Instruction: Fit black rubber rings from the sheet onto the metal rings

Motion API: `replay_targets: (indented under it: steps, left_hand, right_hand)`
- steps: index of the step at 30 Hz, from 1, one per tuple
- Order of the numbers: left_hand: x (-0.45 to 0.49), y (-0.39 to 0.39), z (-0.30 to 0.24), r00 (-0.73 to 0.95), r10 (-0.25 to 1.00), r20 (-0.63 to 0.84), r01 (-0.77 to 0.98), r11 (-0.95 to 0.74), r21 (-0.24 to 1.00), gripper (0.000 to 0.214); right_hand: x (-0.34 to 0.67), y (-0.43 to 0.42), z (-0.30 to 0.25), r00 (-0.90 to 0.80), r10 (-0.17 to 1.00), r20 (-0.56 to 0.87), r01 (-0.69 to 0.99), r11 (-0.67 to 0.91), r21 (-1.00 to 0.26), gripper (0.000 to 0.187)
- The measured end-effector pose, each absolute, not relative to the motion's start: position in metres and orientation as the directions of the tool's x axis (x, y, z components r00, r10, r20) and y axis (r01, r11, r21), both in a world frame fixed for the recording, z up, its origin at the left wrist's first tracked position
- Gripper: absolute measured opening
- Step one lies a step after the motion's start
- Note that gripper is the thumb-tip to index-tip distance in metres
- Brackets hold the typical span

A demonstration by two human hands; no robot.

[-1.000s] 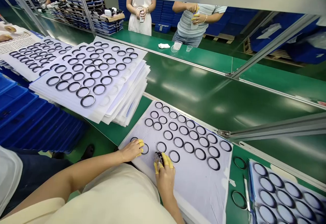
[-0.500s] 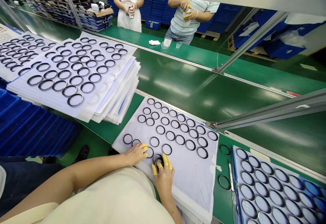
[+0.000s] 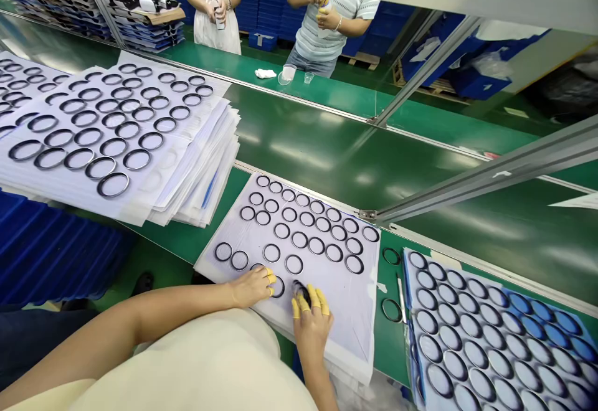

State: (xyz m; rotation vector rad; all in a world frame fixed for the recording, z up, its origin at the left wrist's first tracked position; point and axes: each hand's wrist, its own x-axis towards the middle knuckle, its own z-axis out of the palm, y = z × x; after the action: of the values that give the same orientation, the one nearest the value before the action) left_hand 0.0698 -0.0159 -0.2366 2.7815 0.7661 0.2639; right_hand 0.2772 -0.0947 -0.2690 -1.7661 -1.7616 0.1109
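- Well, leftmost and lowest, rows of blue crates [image 3: 51, 255] sit stacked below the bench.
- Above them, a thick pile of white sheets [image 3: 187, 174] lies on the green bench [image 3: 205, 236], its top sheets carrying dozens of thin black rings [image 3: 112, 184] with shiny inner edges.
- Across the green belt [image 3: 308, 149], two co-workers [image 3: 212, 6] [image 3: 322, 31] stand holding small bottles; near them are two clear cups [image 3: 288, 75] and one white cloth [image 3: 265, 73].
- My left hand [image 3: 250, 288] lies open and flat on a single white sheet [image 3: 322, 280], its yellow finger cots [image 3: 270, 277] beside one ring and partly covering another.
- That sheet holds about twenty-eight black rings, in uneven rows, each lying flat and apart from the others.
- My right hand [image 3: 311, 330] is just right of the left, fingers lightly curled and slightly spread, with three yellow finger cots [image 3: 314, 300] showing.
- Its fingertips touch one tilted dark ring [image 3: 301, 292] above the sheet; it's blurred, so I can't tell whether it's pinched.
- Further right, two loose rings [image 3: 391, 256] [image 3: 391, 309] lie on the bench beside one thin pale stick [image 3: 401, 299].
- Rightmost, a blue-edged sheet [image 3: 495, 330] carries rows of smooth, pale oval discs with dark rims.
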Motion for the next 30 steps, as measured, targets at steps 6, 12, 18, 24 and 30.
replay_targets:
  steps: [6, 12, 18, 24, 30]
  left_hand:
    - [0.071, -0.013, -0.239, 0.849, 0.519, 0.097, 0.479, -0.835, 0.272, 0.01]
    - [0.097, -0.014, -0.232, 0.877, 0.468, 0.108, 0.426, -0.863, 0.273, 0.02]
    - [0.124, -0.018, -0.239, 0.909, 0.399, 0.118, 0.354, -0.892, 0.281, 0.009]
    - [0.104, -0.004, -0.237, 0.856, 0.501, 0.132, 0.436, -0.834, 0.337, 0.01]
    - [0.067, 0.04, -0.237, 0.626, 0.777, 0.067, 0.724, -0.611, 0.321, 0.012]
  right_hand:
    - [0.288, -0.113, -0.274, 0.076, 0.913, 0.402, 0.934, 0.076, -0.349, 0.023]
    - [0.314, -0.127, -0.276, 0.132, 0.909, 0.396, 0.971, -0.038, -0.236, 0.03]
    - [0.338, -0.134, -0.275, 0.225, 0.883, 0.413, 0.972, -0.172, -0.162, 0.037]
    - [0.351, -0.126, -0.268, 0.283, 0.851, 0.442, 0.958, -0.227, -0.175, 0.037]
    - [0.311, -0.063, -0.27, 0.08, 0.926, 0.369, 0.958, 0.031, -0.285, 0.027]
